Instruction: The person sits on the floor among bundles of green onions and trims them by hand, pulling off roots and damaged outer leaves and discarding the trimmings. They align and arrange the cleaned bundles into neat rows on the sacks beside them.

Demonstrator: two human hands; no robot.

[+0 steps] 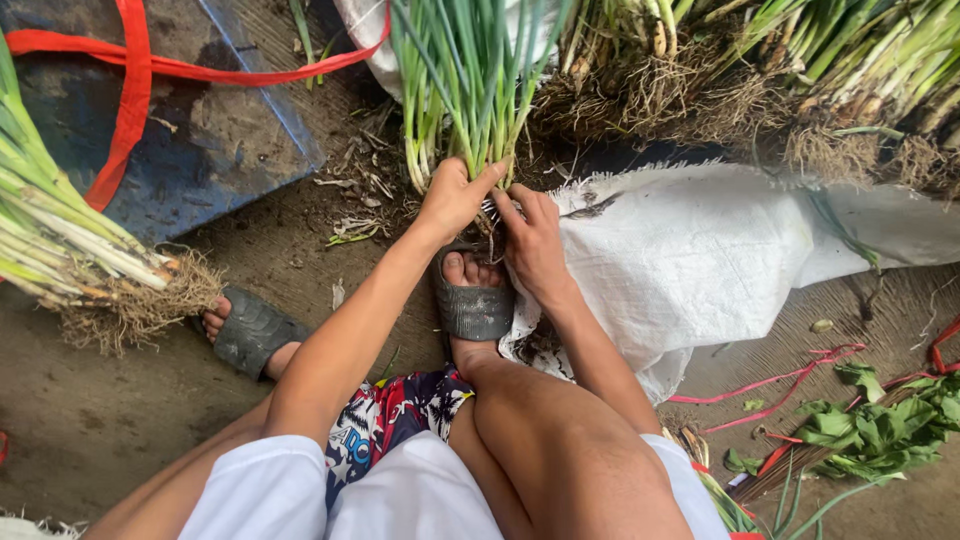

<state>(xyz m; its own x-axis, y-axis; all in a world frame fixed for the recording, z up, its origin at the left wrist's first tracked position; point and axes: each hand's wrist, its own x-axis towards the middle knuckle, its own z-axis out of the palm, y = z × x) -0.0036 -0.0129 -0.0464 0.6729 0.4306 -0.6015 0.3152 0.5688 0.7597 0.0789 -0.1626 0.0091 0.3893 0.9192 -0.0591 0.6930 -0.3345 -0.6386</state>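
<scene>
The person squats on the dirt floor point(90, 420) with a bunch of green onions point(470, 90) stood upright just beyond the toes of the right foot. Taking that bunch as the landmark: the left hand point(455, 195) is closed around its base on the near left, thumb across the white stalks, and the right hand point(535, 240) sits at the near right of the base, fingers curled in toward the roots; whether it pinches a root or stalk I cannot tell.

To the right of the bunch spreads a white woven sack point(720, 250), with a heap of uncleaned onions point(760, 80), roots tangled, beyond it. Far to the left lies a second bundle of onions point(70, 250), and a blue tarp point(200, 130) crossed by a red strap point(130, 90) lies to the upper left. Red ties point(770, 385) and loose green leaves point(880, 425) lie to the near right.

The step in hand looks like gathering and cleaning the root end. The next move would seem to call for a firm left grip while the right strips or tidies the base.
</scene>
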